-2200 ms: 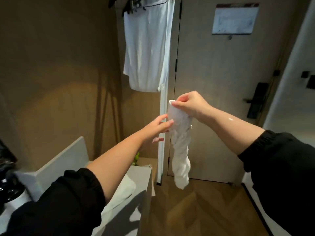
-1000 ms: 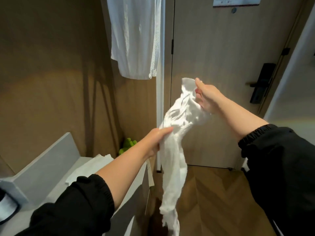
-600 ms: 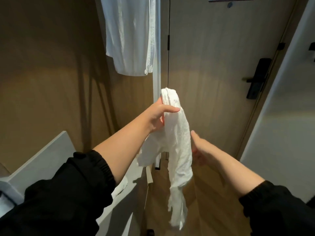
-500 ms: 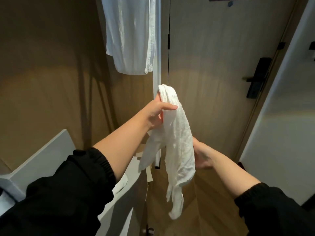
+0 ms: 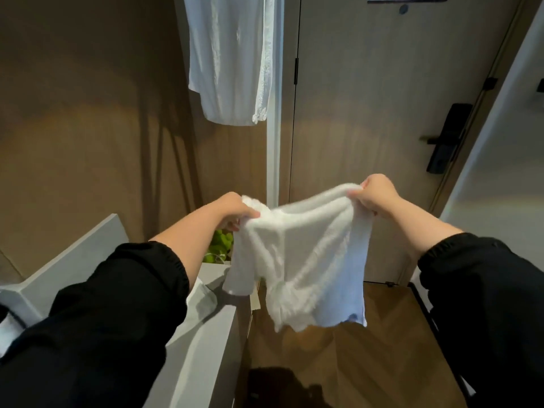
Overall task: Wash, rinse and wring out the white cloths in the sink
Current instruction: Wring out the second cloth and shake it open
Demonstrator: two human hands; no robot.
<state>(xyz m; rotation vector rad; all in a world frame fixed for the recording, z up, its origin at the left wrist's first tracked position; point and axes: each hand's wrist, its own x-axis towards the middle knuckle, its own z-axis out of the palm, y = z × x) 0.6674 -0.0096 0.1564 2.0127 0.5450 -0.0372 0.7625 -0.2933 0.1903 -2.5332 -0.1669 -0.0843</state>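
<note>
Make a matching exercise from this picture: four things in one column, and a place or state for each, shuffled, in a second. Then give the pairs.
Things
1. white cloth
2. white garment
3. door lock
4. green object

Places or states
a. black, on the door
b. spread between left hand and right hand
c. partly hidden beyond the grey counter
d. hanging high up

Pairs: 1-b, 2-d, 3-a, 4-c
</note>
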